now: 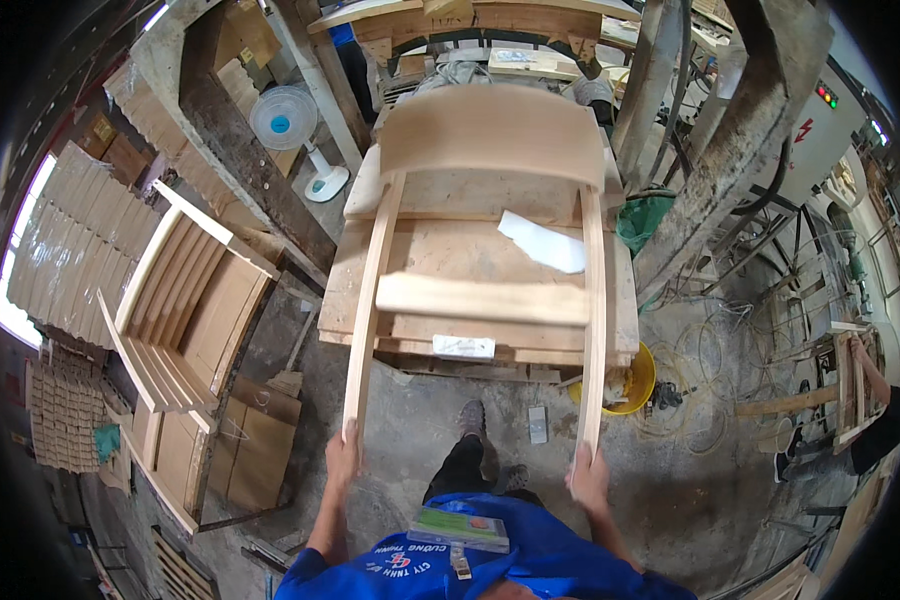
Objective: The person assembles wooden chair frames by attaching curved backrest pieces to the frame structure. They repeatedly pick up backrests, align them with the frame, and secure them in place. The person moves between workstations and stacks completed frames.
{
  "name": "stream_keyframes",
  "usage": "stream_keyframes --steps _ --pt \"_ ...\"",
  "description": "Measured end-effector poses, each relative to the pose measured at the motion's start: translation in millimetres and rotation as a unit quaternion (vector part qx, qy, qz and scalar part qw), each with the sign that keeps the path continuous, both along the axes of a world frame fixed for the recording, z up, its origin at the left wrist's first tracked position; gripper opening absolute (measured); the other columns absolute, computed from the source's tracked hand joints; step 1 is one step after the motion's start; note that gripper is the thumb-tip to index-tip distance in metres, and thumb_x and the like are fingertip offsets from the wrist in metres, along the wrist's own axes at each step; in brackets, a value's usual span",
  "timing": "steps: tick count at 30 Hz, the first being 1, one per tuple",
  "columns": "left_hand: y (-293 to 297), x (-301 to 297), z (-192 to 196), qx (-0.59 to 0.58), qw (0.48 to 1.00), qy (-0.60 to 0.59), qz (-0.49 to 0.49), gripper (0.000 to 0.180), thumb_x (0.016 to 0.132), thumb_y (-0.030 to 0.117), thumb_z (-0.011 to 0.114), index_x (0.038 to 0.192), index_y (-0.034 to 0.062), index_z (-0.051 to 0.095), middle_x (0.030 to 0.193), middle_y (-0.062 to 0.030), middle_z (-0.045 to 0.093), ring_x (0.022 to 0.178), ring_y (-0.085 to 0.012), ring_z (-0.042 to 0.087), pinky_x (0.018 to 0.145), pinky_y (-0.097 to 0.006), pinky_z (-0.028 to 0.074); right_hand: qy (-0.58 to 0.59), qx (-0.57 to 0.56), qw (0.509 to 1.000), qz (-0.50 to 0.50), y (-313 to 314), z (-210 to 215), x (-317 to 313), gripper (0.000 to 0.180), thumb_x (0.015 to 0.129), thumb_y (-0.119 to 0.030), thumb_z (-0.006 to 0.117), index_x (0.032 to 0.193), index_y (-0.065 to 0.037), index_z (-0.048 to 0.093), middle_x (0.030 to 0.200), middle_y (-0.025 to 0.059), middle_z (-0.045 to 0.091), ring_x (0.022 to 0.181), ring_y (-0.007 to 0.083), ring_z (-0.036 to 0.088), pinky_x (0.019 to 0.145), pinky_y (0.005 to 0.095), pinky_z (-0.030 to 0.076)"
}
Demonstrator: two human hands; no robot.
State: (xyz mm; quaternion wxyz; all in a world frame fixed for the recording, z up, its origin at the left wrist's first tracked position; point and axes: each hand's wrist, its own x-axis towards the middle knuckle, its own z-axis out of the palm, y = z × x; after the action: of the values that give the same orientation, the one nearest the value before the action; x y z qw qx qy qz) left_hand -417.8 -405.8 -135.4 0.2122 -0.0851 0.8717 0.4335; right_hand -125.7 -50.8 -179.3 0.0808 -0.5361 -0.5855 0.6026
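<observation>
A pale wooden chair-back frame (pixel 485 297) stretches away from me over a wooden worktable (pixel 440 240). It has two long legs, a crossbar and a wide curved top panel, slightly smeared by motion. My left hand (pixel 343 458) is closed around the near end of the left leg. The near end of the right leg is gripped in my right hand (pixel 589 476). Under the frame, a white sheet (pixel 542 242) lies on the table beside the right leg. A small whitish block (pixel 463 347) sits at the table's front edge.
Steel posts (pixel 715 150) flank the table. At left are a white fan (pixel 284 118) and stacked chair frames (pixel 180 310). A yellow bucket (pixel 632 385) stands by the table's right corner, with loose hoses (pixel 705 350) on the floor. Another person's arm (pixel 870 370) shows far right.
</observation>
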Motion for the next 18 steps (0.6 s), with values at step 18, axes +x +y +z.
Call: stream_keyframes --steps 18 --pt "83.0 -76.3 39.1 0.016 0.998 0.044 -0.047 0.063 0.101 0.058 0.054 0.117 -0.0019 0.066 0.074 -0.0101 0.068 0.057 -0.0182 0.068 0.046 -0.033 0.051 -0.029 0.145 0.983 0.107 123.4 61.1 -114.1 0.061 0.103 -0.054 0.052 0.121 0.003 0.064 0.085 0.0219 0.07 0.063 0.0316 0.073 0.061 0.0423 0.056"
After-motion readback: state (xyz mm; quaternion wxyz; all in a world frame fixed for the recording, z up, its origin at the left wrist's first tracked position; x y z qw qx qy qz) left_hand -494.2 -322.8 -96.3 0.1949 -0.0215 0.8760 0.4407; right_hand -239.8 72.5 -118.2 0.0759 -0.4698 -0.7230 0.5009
